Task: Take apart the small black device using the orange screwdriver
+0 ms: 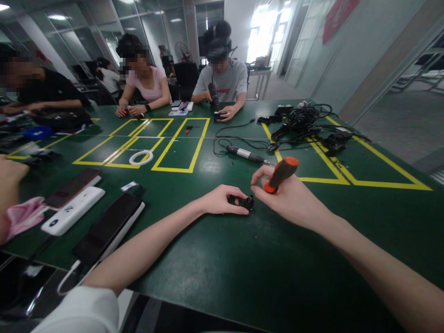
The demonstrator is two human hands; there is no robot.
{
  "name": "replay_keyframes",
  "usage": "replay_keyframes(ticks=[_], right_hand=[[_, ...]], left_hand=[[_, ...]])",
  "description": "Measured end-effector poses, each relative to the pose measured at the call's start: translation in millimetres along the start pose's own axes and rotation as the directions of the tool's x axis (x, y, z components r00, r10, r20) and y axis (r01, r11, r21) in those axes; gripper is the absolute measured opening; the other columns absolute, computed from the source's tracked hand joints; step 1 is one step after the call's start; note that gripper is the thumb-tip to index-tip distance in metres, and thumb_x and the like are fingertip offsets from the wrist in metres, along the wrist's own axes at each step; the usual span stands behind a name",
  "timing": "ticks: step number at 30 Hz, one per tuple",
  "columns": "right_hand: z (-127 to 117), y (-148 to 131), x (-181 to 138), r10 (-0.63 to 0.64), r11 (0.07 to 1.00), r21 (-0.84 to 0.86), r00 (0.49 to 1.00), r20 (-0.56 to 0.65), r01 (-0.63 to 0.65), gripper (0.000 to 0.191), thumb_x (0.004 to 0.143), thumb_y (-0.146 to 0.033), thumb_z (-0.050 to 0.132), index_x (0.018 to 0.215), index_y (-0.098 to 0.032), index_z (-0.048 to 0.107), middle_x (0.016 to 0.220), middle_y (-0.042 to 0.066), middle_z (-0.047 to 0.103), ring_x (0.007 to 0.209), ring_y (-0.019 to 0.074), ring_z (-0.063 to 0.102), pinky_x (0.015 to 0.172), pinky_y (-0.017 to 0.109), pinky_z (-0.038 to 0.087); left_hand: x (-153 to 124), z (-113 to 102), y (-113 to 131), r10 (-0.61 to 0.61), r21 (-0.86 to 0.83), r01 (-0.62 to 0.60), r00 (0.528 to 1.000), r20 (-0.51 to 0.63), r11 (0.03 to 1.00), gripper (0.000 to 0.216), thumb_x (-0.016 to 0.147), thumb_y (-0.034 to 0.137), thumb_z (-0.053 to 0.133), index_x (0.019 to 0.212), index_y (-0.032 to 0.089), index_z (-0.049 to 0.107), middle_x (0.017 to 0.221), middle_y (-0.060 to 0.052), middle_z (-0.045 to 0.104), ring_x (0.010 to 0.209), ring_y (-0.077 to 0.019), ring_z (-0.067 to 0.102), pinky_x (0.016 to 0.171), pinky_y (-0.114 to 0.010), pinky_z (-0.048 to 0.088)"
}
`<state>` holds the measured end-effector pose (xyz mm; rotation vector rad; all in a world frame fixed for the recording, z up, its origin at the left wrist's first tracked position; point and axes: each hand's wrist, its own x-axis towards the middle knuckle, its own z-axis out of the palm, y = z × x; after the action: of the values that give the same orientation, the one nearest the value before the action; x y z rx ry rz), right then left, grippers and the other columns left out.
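My left hand (224,200) rests on the green table, its thumb and fingers closed round a small black part (249,202) with a short round post standing up from it. Just to the right, my right hand (291,199) is held above the table with a screwdriver. The screwdriver's orange and dark grey handle (283,172) tilts up and to the right out of the fist. Its shaft and tip cannot be made out. The right thumb and forefinger come close together beside the black part, and whether they pinch something tiny is unclear.
Beyond my hands lies a corded electric screwdriver (248,154). Tangled black cables (301,120) heap at the back right. A white ring (140,157) lies inside yellow tape. Phones and a white power strip (73,210) are at left. Several people sit around the table (215,259).
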<state>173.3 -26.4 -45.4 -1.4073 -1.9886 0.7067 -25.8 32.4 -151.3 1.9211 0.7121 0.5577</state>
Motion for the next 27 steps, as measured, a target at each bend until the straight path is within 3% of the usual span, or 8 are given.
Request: replay_keyframes(ticks=[7, 12, 19, 23, 27], right_hand=[[-0.1, 2.3, -0.8, 0.011, 0.998, 0.065, 1.0, 0.026, -0.013, 0.015, 0.076, -0.025, 0.062, 0.091, -0.022, 0.061, 0.059, -0.007, 0.047, 0.054, 0.0158, 0.048, 0.057, 0.029, 0.039], [0.6, 1.4, -0.8, 0.015, 1.0, 0.021, 1.0, 0.012, -0.015, 0.006, 0.079, -0.027, 0.059, 0.083, -0.023, 0.06, 0.053, -0.008, 0.044, 0.051, 0.0149, 0.045, 0.056, 0.029, 0.038], [-2.9, -1.8, -0.4, 0.024, 0.998, 0.049, 0.999, 0.024, -0.026, 0.015, 0.075, -0.024, 0.062, 0.09, -0.021, 0.062, 0.06, -0.005, 0.05, 0.053, 0.0153, 0.047, 0.055, 0.029, 0.038], [-1.8, -2.5, -0.5, 0.022, 1.0, 0.014, 1.0, 0.005, -0.022, 0.004, 0.078, -0.025, 0.059, 0.081, -0.022, 0.059, 0.058, -0.005, 0.049, 0.054, 0.0153, 0.046, 0.057, 0.03, 0.038], [-3.5, -6.2, -1.4, 0.055, 0.996, 0.063, 0.997, 0.044, -0.058, 0.009, 0.077, -0.024, 0.06, 0.085, -0.022, 0.058, 0.057, -0.006, 0.048, 0.052, 0.0151, 0.044, 0.055, 0.03, 0.037]], left_hand=[[0.2, -0.3, -0.8, 0.003, 0.009, -0.003, 1.0, 0.005, 1.0, 0.036, 0.077, 0.036, 0.086, 0.107, 0.017, 0.079, 0.095, -0.004, 0.073, 0.079, -0.0123, 0.061, 0.078, -0.026, 0.048], [-0.2, -0.8, -0.3, 0.001, 0.014, -0.001, 1.0, 0.008, 1.0, 0.037, 0.077, 0.036, 0.087, 0.108, 0.017, 0.079, 0.096, -0.004, 0.073, 0.079, -0.0125, 0.061, 0.079, -0.026, 0.048], [-0.7, -1.4, 1.0, -0.001, -0.01, 0.001, 1.0, 0.011, 1.0, 0.036, 0.077, 0.036, 0.086, 0.107, 0.017, 0.08, 0.098, -0.004, 0.073, 0.081, -0.0131, 0.062, 0.079, -0.027, 0.049], [-1.2, -1.3, 2.0, -0.009, -0.008, 0.01, 1.0, 0.013, 1.0, 0.036, 0.077, 0.035, 0.086, 0.108, 0.018, 0.08, 0.1, -0.004, 0.073, 0.082, -0.013, 0.062, 0.079, -0.027, 0.048], [-1.3, -1.1, 1.1, 0.008, -0.023, -0.008, 1.0, 0.009, 1.0, 0.035, 0.077, 0.035, 0.086, 0.106, 0.018, 0.08, 0.098, -0.004, 0.073, 0.081, -0.0126, 0.061, 0.078, -0.026, 0.047]])
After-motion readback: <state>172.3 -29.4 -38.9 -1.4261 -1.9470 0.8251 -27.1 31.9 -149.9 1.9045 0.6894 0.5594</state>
